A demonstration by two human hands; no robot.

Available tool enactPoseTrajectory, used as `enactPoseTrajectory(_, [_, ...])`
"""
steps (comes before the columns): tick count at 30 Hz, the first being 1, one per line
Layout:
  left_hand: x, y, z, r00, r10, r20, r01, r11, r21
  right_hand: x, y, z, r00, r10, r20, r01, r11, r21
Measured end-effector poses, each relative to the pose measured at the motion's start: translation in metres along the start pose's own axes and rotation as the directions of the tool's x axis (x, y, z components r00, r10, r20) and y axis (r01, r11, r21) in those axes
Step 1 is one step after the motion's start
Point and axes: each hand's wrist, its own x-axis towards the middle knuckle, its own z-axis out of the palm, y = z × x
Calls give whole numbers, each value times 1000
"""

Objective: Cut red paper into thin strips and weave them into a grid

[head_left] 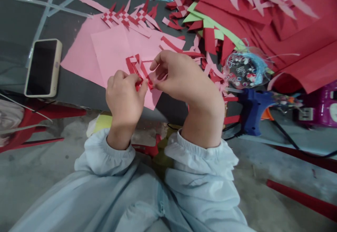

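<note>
Between my two hands is a small piece of red and pink paper strips, partly woven, above pink paper sheets. My left hand pinches its lower left side between thumb and forefinger. My right hand has thumb and fingers curled in at its right edge, close to the ends of the strips; the fingertips partly hide what they grip. Finished-looking woven paper fish in red and pink checks lie just beyond, at the top of the pink sheets.
A phone lies at left near clear glue sticks. To the right are a blue glue gun, a bag of beads and blue tassels, red paper sheets and a purple device. Paper scraps lie behind my right hand.
</note>
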Motion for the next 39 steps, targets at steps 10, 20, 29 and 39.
enactPoseTrajectory(10, [0, 1, -3, 1000, 23, -8, -23, 1000, 20, 1, 2, 5, 998, -38, 56, 49, 979, -196])
enactPoseTrajectory(20, [0, 0, -1, 1000, -13, 13, 14, 999, -29, 2, 1, 4, 999, -16, 49, 24, 986, -164])
enactPoseTrajectory(29, [-2, -3, -4, 1000, 26, 17, -25, 999, -24, 4, 1, 0, 997, -48, -60, 37, 983, -182])
enactPoseTrajectory(39, [-2, -4, -1, 1000, 11, 28, -9, 999, -42, -3, -10, -11, 974, -83, -211, 53, 988, -145])
